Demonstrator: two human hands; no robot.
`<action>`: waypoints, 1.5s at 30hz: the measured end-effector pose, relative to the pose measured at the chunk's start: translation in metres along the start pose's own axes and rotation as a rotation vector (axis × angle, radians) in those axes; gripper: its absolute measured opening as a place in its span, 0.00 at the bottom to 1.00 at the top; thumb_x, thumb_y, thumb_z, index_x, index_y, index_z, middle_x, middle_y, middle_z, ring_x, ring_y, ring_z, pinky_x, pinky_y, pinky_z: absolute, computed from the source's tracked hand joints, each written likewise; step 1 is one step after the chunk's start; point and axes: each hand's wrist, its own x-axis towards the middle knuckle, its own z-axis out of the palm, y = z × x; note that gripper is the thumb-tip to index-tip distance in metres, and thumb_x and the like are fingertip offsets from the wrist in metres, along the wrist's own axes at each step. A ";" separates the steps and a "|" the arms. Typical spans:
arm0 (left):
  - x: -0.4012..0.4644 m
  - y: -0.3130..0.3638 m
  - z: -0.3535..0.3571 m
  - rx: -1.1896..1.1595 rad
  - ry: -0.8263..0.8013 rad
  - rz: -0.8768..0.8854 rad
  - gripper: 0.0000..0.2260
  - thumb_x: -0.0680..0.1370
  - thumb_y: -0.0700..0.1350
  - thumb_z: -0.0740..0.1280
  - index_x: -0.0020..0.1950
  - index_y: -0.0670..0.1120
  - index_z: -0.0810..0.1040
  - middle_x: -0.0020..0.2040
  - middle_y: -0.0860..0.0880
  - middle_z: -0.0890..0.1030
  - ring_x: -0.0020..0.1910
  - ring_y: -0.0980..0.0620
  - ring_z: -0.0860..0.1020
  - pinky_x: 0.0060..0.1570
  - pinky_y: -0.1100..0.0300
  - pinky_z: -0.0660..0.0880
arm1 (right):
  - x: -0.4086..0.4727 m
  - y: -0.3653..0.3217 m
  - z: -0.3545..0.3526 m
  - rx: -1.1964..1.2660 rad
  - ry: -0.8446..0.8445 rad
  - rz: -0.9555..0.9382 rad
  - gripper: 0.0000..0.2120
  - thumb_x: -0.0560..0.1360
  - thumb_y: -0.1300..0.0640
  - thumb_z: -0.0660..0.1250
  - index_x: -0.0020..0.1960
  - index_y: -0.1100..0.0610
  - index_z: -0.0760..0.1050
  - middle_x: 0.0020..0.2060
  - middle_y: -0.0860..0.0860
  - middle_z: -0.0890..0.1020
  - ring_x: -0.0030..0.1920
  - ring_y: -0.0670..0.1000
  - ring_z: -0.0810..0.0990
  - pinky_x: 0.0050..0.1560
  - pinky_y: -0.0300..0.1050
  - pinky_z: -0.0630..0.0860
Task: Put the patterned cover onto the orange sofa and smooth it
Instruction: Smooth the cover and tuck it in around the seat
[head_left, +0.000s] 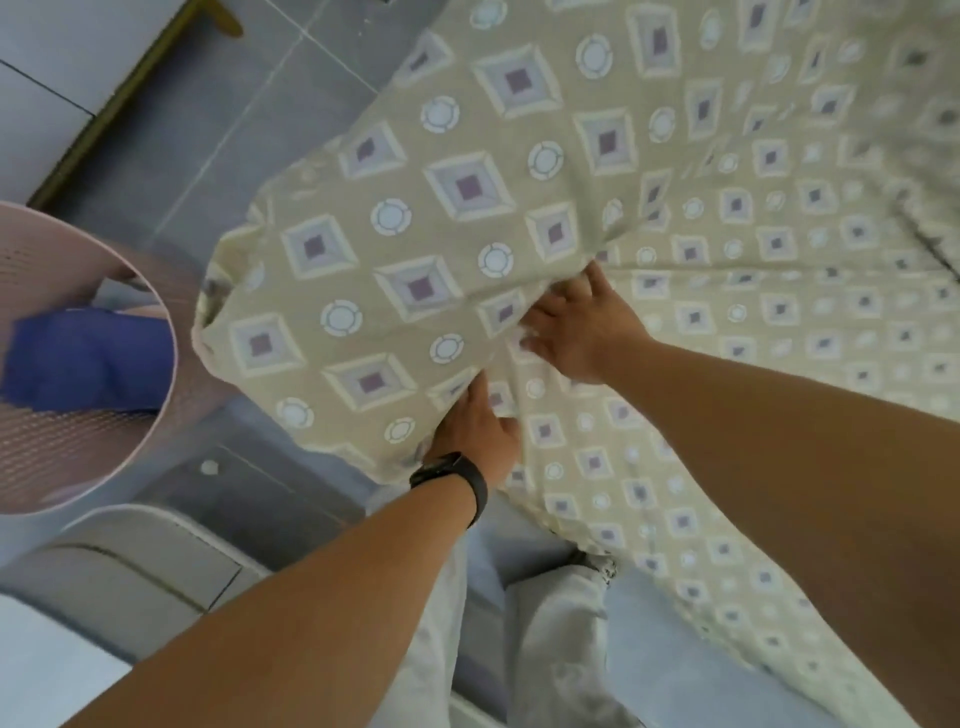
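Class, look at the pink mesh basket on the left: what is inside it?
Inside the pink mesh basket lies a blue cloth with something pale beside it. Whatever is beneath them, and the basket's bottom, is hidden.

Single head cam: you're looking steeply down, close over both forearms, cover (467, 208) filling most of view.
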 end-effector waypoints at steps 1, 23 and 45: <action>0.002 0.006 0.001 -0.038 0.023 -0.011 0.35 0.82 0.49 0.60 0.82 0.52 0.41 0.82 0.51 0.50 0.80 0.49 0.51 0.76 0.55 0.50 | 0.008 0.004 -0.005 -0.051 -0.037 -0.014 0.28 0.82 0.36 0.39 0.80 0.41 0.43 0.80 0.42 0.51 0.80 0.55 0.44 0.76 0.63 0.34; 0.062 0.103 0.020 0.207 0.145 0.174 0.39 0.81 0.53 0.61 0.82 0.52 0.38 0.82 0.50 0.39 0.81 0.47 0.43 0.77 0.49 0.47 | -0.013 0.104 0.013 0.350 0.057 0.223 0.30 0.83 0.44 0.48 0.81 0.43 0.38 0.80 0.45 0.39 0.80 0.54 0.40 0.79 0.55 0.45; 0.155 0.212 0.008 0.265 0.351 0.344 0.44 0.77 0.50 0.65 0.81 0.55 0.36 0.82 0.53 0.39 0.80 0.49 0.46 0.76 0.53 0.51 | 0.053 0.216 0.029 0.550 0.525 0.437 0.28 0.82 0.43 0.50 0.79 0.51 0.58 0.79 0.51 0.59 0.79 0.56 0.54 0.77 0.58 0.55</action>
